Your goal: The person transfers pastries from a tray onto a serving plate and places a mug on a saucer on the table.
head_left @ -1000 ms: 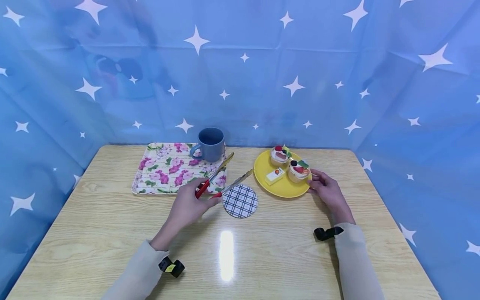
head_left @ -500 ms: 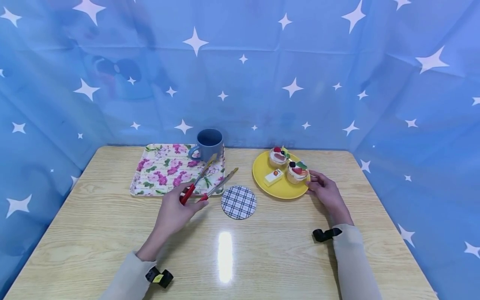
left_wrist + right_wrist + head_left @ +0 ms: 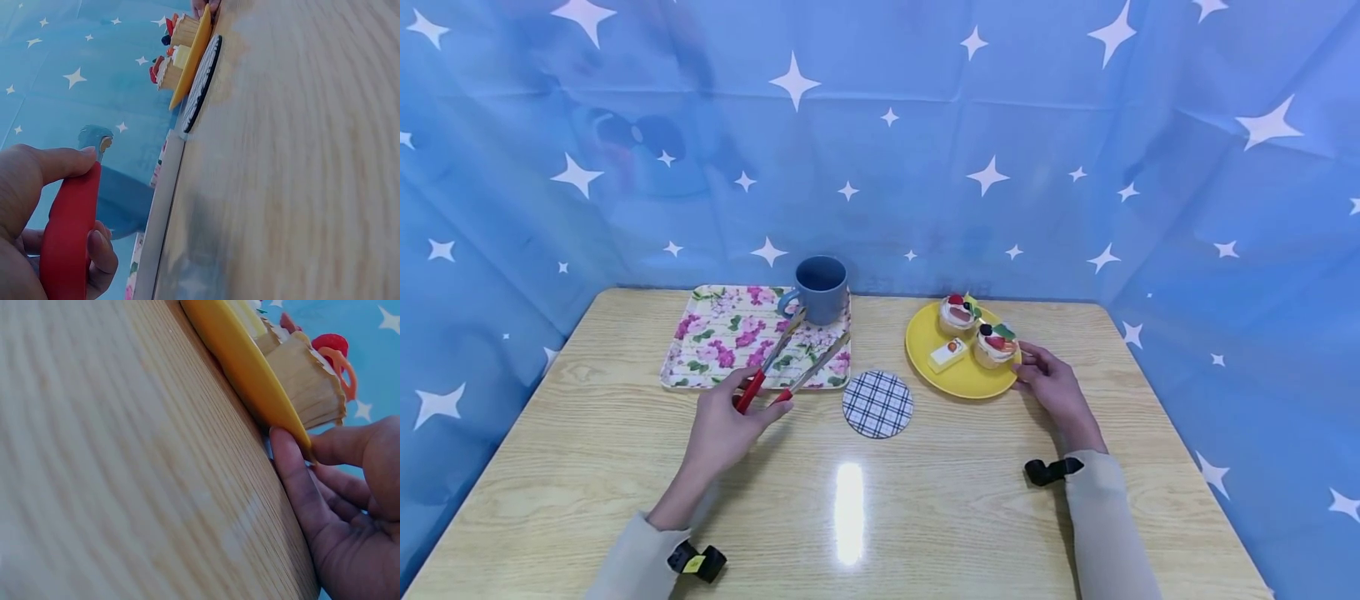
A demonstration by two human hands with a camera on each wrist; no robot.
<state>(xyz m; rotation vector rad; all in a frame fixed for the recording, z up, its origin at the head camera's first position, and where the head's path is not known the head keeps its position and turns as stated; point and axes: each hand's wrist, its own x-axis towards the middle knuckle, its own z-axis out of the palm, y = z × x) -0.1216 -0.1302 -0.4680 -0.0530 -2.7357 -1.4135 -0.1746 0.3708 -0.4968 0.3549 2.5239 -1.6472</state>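
Note:
My left hand (image 3: 726, 429) holds a pair of tongs (image 3: 752, 390) by the red handles, the metal arms spread with nothing between the tips. Those tips hang over the floral tray (image 3: 711, 358), just in front of the blue mug (image 3: 822, 292). On the right, my right hand (image 3: 1060, 396) pinches the rim of a yellow plate (image 3: 966, 385). Two cupcakes topped with fruit, one in front (image 3: 995, 350) and one behind (image 3: 957, 317), stand on that plate beside a small white cake piece (image 3: 947, 354). In the right wrist view the thumb and fingers (image 3: 340, 447) grip the plate edge.
Between tray and plate lies a round checked coaster (image 3: 877, 406) on the wooden table (image 3: 925, 500). A blue curtain with white stars (image 3: 880, 167) rises right behind the table's back edge.
My left hand has moved left and toward me with the tongs, whose tips went from near the plate to over the tray. The right hand still holds the plate in place.

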